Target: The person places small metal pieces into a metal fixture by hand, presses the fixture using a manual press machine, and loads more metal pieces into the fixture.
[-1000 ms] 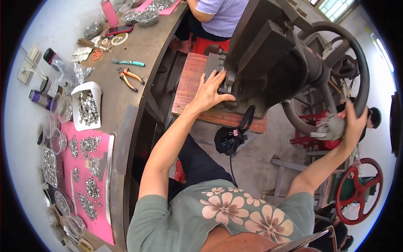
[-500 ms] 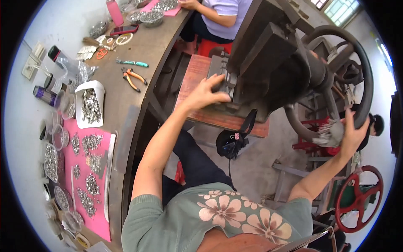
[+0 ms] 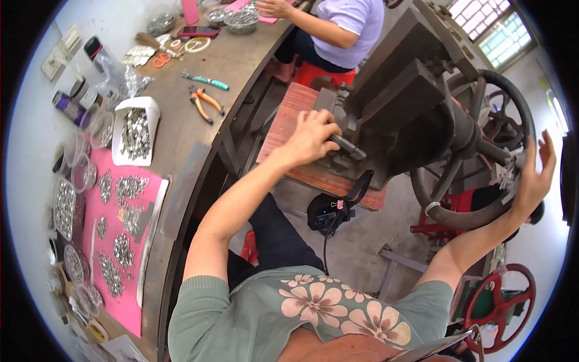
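A heavy dark screw press [image 3: 401, 114] stands before me on a reddish wooden stand [image 3: 283, 123]. At its base, my left hand [image 3: 313, 137] curls its fingers round one end of a dark metal bar [image 3: 348, 146]; the other end juts out toward the press. The fingertips partly hide the bar and the metal die parts beneath it. On the right is the press's big black handwheel [image 3: 525, 102]. My right hand [image 3: 535, 175] is at the wheel's right side, its fingers stretched out and apart, not wrapped round the rim.
Along the left runs a workbench [image 3: 181, 130] with orange-handled pliers [image 3: 206, 104], a white tub of metal pieces [image 3: 136, 136] and piles of small parts on a pink sheet [image 3: 132, 253]. A co-worker [image 3: 347, 30] sits beyond. A black bag [image 3: 329, 212] hangs below the press; a red handwheel [image 3: 500, 308] stands lower right.
My left hand has closed from a spread pose onto the metal bar. The black handwheel has turned, and my right hand has loosened from its rim and opened. The view has shifted slightly.
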`<control>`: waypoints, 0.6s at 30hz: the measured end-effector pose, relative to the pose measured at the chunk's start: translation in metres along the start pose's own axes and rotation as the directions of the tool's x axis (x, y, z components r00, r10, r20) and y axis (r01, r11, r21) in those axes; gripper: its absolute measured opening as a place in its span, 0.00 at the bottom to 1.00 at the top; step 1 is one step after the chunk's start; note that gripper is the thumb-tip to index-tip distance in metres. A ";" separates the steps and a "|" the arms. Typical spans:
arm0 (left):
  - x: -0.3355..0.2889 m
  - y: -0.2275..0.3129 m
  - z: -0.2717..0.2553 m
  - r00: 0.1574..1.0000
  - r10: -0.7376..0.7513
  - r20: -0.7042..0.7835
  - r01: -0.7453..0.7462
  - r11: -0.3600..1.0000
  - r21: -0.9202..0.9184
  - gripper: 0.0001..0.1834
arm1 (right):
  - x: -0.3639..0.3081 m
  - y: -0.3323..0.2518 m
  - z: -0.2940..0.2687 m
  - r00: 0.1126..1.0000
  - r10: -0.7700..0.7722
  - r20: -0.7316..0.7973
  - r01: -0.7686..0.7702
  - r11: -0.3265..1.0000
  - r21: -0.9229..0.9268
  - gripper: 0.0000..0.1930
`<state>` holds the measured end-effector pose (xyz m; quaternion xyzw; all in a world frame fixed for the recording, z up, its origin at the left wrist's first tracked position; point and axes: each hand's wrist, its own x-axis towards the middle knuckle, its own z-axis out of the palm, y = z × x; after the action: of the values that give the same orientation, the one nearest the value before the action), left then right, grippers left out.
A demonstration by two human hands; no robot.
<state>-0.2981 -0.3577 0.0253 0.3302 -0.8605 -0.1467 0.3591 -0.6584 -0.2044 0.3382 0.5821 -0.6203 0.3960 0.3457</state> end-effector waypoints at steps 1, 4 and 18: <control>-0.007 0.006 0.005 1.000 0.007 -0.028 -0.006 0.999 0.035 0.20 | -0.019 -0.038 0.009 0.998 -0.053 -0.028 0.054 0.998 0.012 0.18; -0.038 0.023 -0.002 0.969 0.022 -0.244 -0.005 0.998 0.070 0.15 | -0.099 -0.141 0.047 0.881 -0.378 0.284 0.188 0.831 0.523 0.20; -0.348 0.114 -0.158 0.495 -0.436 -0.752 0.809 0.546 0.217 0.17 | -0.309 -0.422 0.165 0.447 -0.886 0.128 -0.118 0.084 0.990 0.28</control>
<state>-0.0551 -0.0419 0.0104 0.7482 -0.5007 0.0972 0.4243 -0.2066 -0.2174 0.0269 0.9218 -0.0988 0.2564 -0.2734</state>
